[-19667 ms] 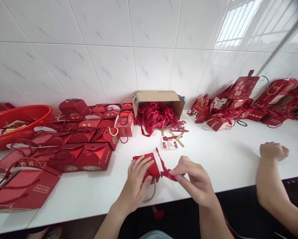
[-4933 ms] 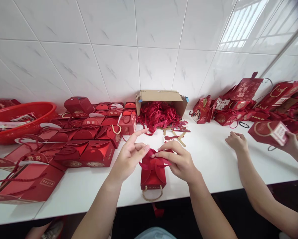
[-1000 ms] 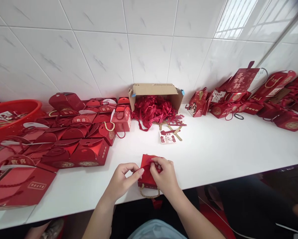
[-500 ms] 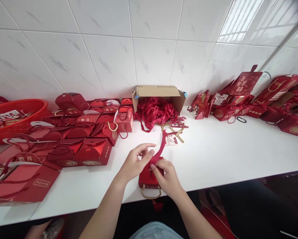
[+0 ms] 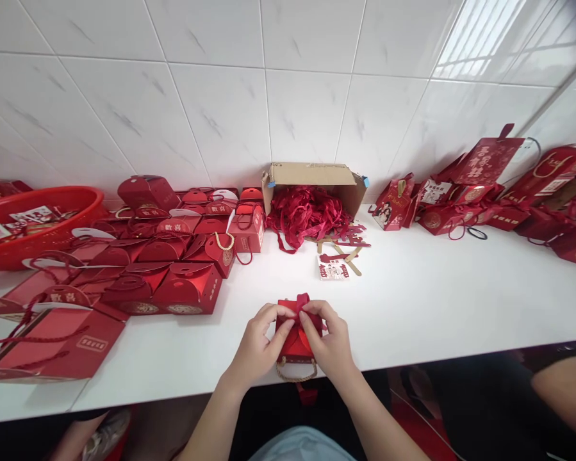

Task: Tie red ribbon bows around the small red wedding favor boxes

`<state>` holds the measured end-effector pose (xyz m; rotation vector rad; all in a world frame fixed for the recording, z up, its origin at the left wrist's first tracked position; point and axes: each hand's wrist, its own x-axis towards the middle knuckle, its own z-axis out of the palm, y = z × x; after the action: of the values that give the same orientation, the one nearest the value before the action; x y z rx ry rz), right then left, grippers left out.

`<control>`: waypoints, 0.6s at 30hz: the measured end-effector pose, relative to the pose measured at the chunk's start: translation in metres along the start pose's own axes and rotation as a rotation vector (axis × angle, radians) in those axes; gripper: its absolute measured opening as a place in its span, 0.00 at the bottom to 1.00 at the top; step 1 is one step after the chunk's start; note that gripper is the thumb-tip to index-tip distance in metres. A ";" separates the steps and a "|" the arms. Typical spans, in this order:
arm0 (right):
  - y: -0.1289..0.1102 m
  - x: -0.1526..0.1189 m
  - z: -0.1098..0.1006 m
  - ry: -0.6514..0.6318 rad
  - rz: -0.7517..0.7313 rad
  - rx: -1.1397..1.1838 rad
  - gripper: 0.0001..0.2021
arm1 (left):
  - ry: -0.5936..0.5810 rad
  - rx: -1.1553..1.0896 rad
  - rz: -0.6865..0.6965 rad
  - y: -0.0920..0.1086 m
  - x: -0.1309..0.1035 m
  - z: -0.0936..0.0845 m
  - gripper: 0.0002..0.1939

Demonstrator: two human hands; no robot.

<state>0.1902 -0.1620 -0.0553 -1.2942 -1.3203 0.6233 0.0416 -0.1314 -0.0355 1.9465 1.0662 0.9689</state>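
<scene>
A small red gift box (image 5: pixel 295 351) lies at the table's front edge, its twisted gold rope handle (image 5: pixel 297 376) hanging toward me. On top of the box, a dark red ribbon (image 5: pixel 303 299) rises in a loop between my hands. My left hand (image 5: pixel 263 342) pinches the ribbon from the left with thumb and forefinger. From the right, my right hand (image 5: pixel 330 333) pinches it too, and the fingertips of both hands nearly meet over the box. The fingers partly hide the crossing of the ribbon.
Behind the box, a cardboard carton (image 5: pixel 311 173) holds a tangle of red ribbons (image 5: pixel 309 214). A printed card (image 5: pixel 333 269) lies before it. Many red boxes (image 5: pixel 186 288) fill the left, beside a red plastic basin (image 5: pixel 83 208). More red boxes (image 5: pixel 441 218) stand at right. Another person's knee (image 5: pixel 564 390) shows lower right.
The ribbon's long free end, which stood up past my left hand, is now drawn into a short loop. My left hand has moved down onto the ribbon, opposite my right.
</scene>
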 end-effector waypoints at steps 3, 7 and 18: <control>0.000 0.001 -0.003 -0.051 -0.083 -0.085 0.07 | 0.029 0.027 0.067 -0.004 -0.001 0.004 0.03; 0.002 -0.001 -0.006 -0.083 -0.150 -0.085 0.09 | 0.127 -0.004 0.099 -0.010 -0.001 0.010 0.06; 0.004 -0.002 -0.009 -0.255 0.007 -0.126 0.09 | 0.108 -0.055 0.055 -0.012 0.003 0.014 0.07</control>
<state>0.1993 -0.1654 -0.0579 -1.3536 -1.5851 0.7385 0.0502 -0.1274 -0.0511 1.9054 1.0393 1.1335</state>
